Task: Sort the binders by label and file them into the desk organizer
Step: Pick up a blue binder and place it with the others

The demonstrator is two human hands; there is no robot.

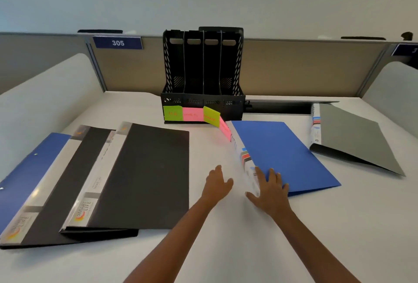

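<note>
Lying: two blue binders (282, 153) (34, 165); two black binders (147, 176) (67, 181); one grey binder (352, 140)

Bright, even light is cast, and only soft shadows are thrown on the white table (226, 248). Glare is seen on the clear spines of the black binders (144, 176). Straight lines are bowed toward the edges

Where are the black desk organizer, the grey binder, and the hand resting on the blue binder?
black desk organizer (203, 101): head view, front base panel.
grey binder (352, 137): head view, middle of its cover.
right hand (269, 188): head view, back of the hand.
</note>
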